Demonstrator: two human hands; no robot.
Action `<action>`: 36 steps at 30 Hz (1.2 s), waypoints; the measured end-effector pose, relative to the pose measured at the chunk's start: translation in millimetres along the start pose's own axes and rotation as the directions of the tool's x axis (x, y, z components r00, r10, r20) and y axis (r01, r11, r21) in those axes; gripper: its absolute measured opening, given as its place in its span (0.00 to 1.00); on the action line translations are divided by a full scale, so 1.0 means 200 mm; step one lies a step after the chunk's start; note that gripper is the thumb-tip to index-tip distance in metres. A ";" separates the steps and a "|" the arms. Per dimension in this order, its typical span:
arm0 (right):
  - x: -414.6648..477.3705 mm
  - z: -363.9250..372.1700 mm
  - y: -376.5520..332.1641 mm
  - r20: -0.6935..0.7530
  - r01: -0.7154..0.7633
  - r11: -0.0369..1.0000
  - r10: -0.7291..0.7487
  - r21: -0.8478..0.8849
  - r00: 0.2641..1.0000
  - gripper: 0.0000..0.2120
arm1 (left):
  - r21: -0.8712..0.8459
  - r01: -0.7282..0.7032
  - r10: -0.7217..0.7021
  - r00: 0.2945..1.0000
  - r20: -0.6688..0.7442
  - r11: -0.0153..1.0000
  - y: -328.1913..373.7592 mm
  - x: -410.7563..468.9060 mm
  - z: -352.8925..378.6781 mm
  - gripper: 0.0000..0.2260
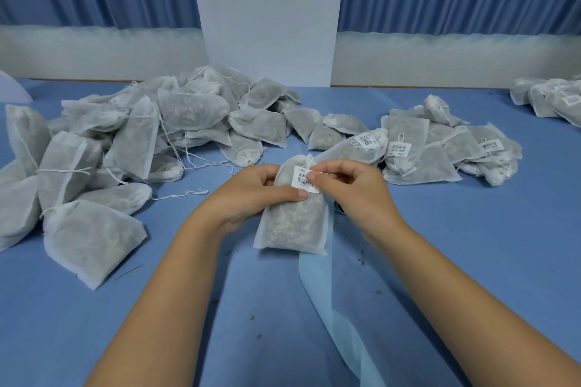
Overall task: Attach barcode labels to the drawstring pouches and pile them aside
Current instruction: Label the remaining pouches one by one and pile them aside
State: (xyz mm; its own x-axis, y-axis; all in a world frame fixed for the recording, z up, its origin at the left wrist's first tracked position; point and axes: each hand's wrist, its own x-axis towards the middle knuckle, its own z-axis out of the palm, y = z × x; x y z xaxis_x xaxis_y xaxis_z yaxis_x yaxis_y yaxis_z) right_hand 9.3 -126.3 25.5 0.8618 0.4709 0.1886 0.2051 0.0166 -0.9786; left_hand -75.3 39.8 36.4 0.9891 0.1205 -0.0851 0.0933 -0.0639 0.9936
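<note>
Fingers (270, 174) of left hand (248, 195) around pouch (294, 226); right hand (355, 195) fingers in a pinch on its barcode label (301, 181).

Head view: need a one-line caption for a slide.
Left hand holds a drawstring pouch; right hand pinches its barcode label, unlabeled pile left, labeled pile right.

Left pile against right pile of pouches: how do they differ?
The left pile is larger and heaped higher; the right pile is smaller and flatter. Left pile pouches show no labels; several right pile pouches carry barcode labels. Both hold white drawstring pouches with dark filling on the blue table.
</note>
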 end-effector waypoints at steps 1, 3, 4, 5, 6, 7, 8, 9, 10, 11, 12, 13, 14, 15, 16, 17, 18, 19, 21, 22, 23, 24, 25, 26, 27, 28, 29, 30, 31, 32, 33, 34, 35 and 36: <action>0.00 0.00 0.01 -0.006 0.009 1.000 -0.009 -0.004 1.000 0.02 | 0.004 -0.007 0.007 1.000 0.008 1.000 0.00 0.00 0.00 0.09; 0.00 0.01 0.01 -0.008 0.024 1.000 -0.024 -0.017 1.000 0.03 | 0.024 -0.004 0.005 1.000 -0.009 1.000 0.00 0.00 0.02 0.05; 0.00 0.01 0.02 -0.008 0.035 0.999 -0.035 -0.024 0.999 0.03 | 0.029 0.003 -0.002 0.999 -0.036 1.000 0.01 0.00 0.03 0.03; 0.00 0.01 0.02 -0.009 0.048 0.999 -0.048 -0.026 0.999 0.04 | 0.030 0.001 0.001 0.998 -0.066 1.000 0.01 0.01 0.03 0.07; 0.00 0.01 0.02 -0.013 0.059 0.998 -0.059 -0.027 0.998 0.05 | 0.024 0.010 -0.008 0.995 -0.095 1.000 0.01 0.01 0.03 0.09; 0.00 0.01 0.02 -0.018 0.065 0.998 -0.065 -0.022 0.998 0.06 | 0.019 0.010 -0.008 0.995 -0.104 1.000 0.00 0.02 0.02 0.09; 0.00 0.01 0.01 -0.023 0.059 0.998 -0.059 -0.011 0.998 0.10 | 0.012 0.016 -0.014 0.994 -0.108 1.000 0.00 0.02 0.02 0.08; 0.00 0.01 0.01 -0.027 0.036 0.999 -0.036 0.008 0.999 0.14 | 0.003 0.013 -0.013 0.995 -0.101 1.000 0.00 0.02 0.02 0.08; 0.00 0.00 0.00 -0.026 -0.009 1.000 0.010 0.029 1.000 0.17 | -0.014 0.015 -0.017 0.995 -0.098 1.000 0.00 0.02 0.02 0.09; 0.00 0.00 -0.01 -0.013 -0.068 0.997 0.068 0.046 0.998 0.17 | -0.032 0.009 -0.012 0.995 -0.095 0.999 0.00 0.02 0.02 0.09; 0.00 -0.01 -0.02 0.024 -0.130 0.989 0.129 0.071 0.991 0.14 | -0.057 0.006 -0.011 0.996 -0.092 0.998 0.01 0.02 0.02 0.10; 0.00 -0.01 -0.02 0.086 -0.186 0.977 0.178 0.105 0.980 0.10 | -0.081 -0.002 -0.005 0.997 -0.082 0.997 0.00 0.02 0.02 0.10; 0.00 -0.02 -0.03 0.152 -0.228 0.963 0.206 0.142 0.967 0.08 | -0.106 -0.007 0.000 0.997 -0.071 0.994 0.01 0.02 0.02 0.10; 0.00 -0.02 -0.04 0.205 -0.255 0.949 0.216 0.184 0.955 0.07 | -0.123 -0.017 0.010 0.998 -0.058 0.992 0.01 0.02 0.02 0.10; 0.00 -0.03 -0.04 0.242 -0.278 0.933 0.222 0.230 0.944 0.06 | -0.141 -0.021 0.016 0.999 -0.043 0.990 0.01 0.01 0.02 0.10; 0.00 -0.03 -0.05 0.271 -0.298 0.914 0.224 0.274 0.936 0.06 | -0.155 -0.027 0.023 0.999 -0.027 0.988 0.00 0.02 0.02 0.11; 0.00 -0.03 -0.05 0.292 -0.315 0.896 0.224 0.314 0.930 0.05 | -0.171 -0.029 0.027 1.000 -0.014 0.985 0.00 0.02 0.02 0.11; 0.00 -0.03 -0.06 0.296 -0.318 0.885 0.220 0.340 0.929 0.05 | -0.182 -0.033 0.032 0.999 -0.006 0.983 0.00 0.02 0.02 0.12; 0.01 -0.03 -0.06 0.250 -0.277 0.906 0.201 0.321 0.947 0.05 | -0.196 -0.038 0.032 0.999 -0.032 0.980 -0.01 0.03 0.03 0.12; 0.00 -0.02 -0.06 0.210 -0.239 0.932 0.185 0.274 0.960 0.04 | -0.220 -0.043 0.028 0.997 -0.073 0.974 -0.01 0.04 0.03 0.11; 0.00 -0.02 -0.05 0.170 -0.193 0.958 0.158 0.213 0.973 0.02 | -0.265 -0.052 0.018 0.991 -0.131 0.963 -0.01 0.05 0.03 0.08; 0.00 -0.01 -0.06 0.147 -0.156 0.978 0.136 0.141 0.980 0.03 | -0.321 -0.064 0.000 0.981 -0.194 0.945 -0.01 0.06 0.03 0.07; -0.01 -0.01 -0.06 0.154 -0.122 0.991 0.111 0.059 0.982 0.07 | -0.361 -0.080 -0.015 0.967 -0.253 0.929 -0.01 0.07 0.02 0.09; -0.01 -0.01 -0.06 0.190 -0.098 0.995 0.099 -0.017 0.977 0.10 | -0.377 -0.088 -0.033 0.952 -0.303 0.922 0.00 0.07 0.01 0.11; -0.02 0.00 -0.05 0.240 -0.069 0.996 0.082 -0.061 0.967 0.13 | -0.373 -0.092 -0.044 0.939 -0.341 0.923 0.00 0.07 0.01 0.12; -0.03 0.00 -0.05 0.279 -0.047 0.996 0.065 -0.073 0.958 0.13 | -0.367 -0.089 -0.055 0.929 -0.366 0.926 0.00 0.07 0.01 0.12; -0.03 0.00 -0.04 0.294 -0.019 0.998 0.038 -0.066 0.955 0.13 | -0.367 -0.084 -0.065 0.925 -0.376 0.927 -0.01 0.08 0.01 0.11; -0.03 0.01 -0.05 0.281 0.003 0.999 0.013 -0.054 0.960 0.12 | -0.371 -0.076 -0.075 0.923 -0.376 0.926 -0.01 0.08 0.01 0.11; -0.03 0.00 -0.05 0.254 0.025 0.999 -0.015 -0.035 0.967 0.11 | -0.365 -0.063 -0.083 0.925 -0.371 0.929 -0.01 0.08 0.01 0.12; -0.02 -0.01 -0.06 0.231 0.031 1.000 -0.028 -0.007 0.973 0.10 | -0.357 -0.045 -0.096 0.926 -0.366 0.933 -0.01 0.08 0.00 0.15; -0.02 -0.02 -0.06 0.213 0.030 0.999 -0.036 0.030 0.976 0.10 | -0.356 -0.027 -0.114 0.922 -0.369 0.934 -0.02 0.09 0.00 0.17; -0.02 -0.02 -0.07 0.189 0.021 0.997 -0.035 0.075 0.981 0.10 | -0.373 -0.013 -0.142 0.912 -0.384 0.928 -0.02 0.09 -0.01 0.19; -0.01 -0.03 -0.07 0.135 0.028 0.990 -0.047 0.138 0.990 0.09 | -0.397 -0.005 -0.173 0.896 -0.410 0.918 -0.02 0.10 -0.03 0.19; 0.00 -0.03 -0.07 0.051 0.046 0.975 -0.058 0.216 0.997 0.08 | -0.414 -0.002 -0.200 0.873 -0.444 0.910 -0.03 0.10 -0.04 0.18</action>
State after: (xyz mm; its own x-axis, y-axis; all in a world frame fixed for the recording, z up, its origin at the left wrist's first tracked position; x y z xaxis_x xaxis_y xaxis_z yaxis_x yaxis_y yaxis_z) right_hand 8.5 -132.7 40.2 0.8236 0.5134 0.2410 0.1395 0.2284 -0.9635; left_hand -56.7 50.7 29.7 0.7944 0.5579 -0.2402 0.0356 0.3521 0.9353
